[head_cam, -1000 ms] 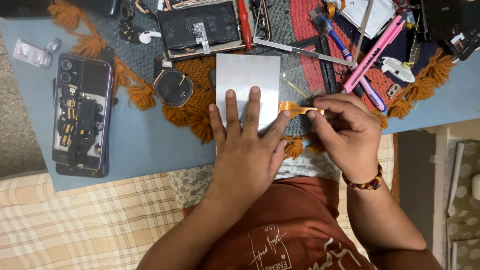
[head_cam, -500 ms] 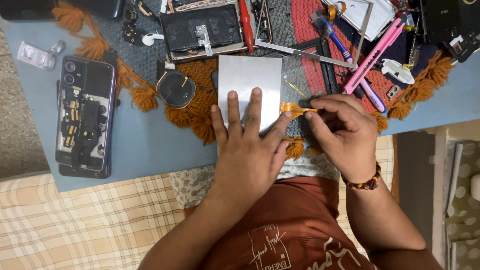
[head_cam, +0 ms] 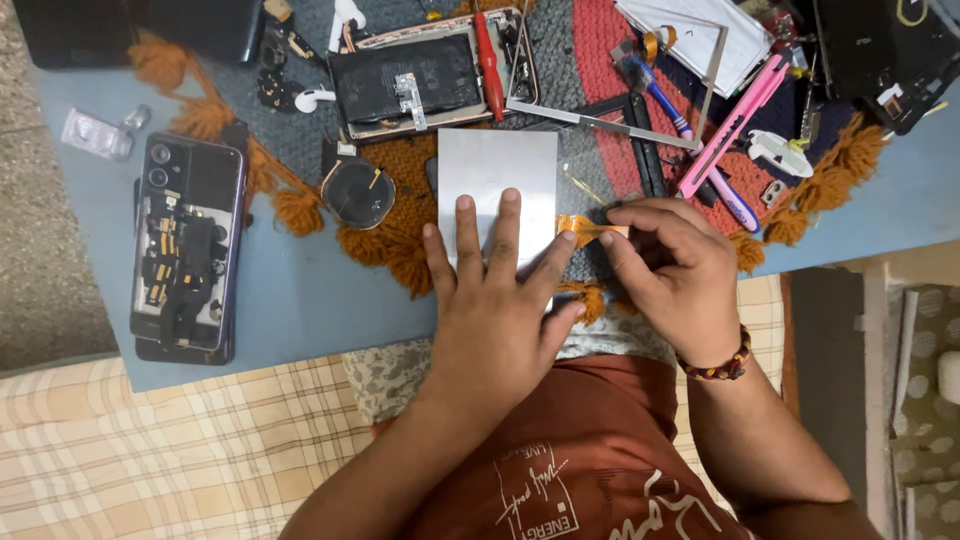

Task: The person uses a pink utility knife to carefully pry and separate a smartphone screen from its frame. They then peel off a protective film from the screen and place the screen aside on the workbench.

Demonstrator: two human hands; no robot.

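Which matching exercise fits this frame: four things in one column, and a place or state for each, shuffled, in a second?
Things:
1. grey metal plate
2. orange flex strip
3. opened phone
4. pink utility knife

Places or states:
A. lying at the left of the blue table
B. pinched by the right hand
C. pressed flat under the left hand
D. lying on the mat at the upper right

Pairs: 1-C, 2-B, 3-A, 4-D
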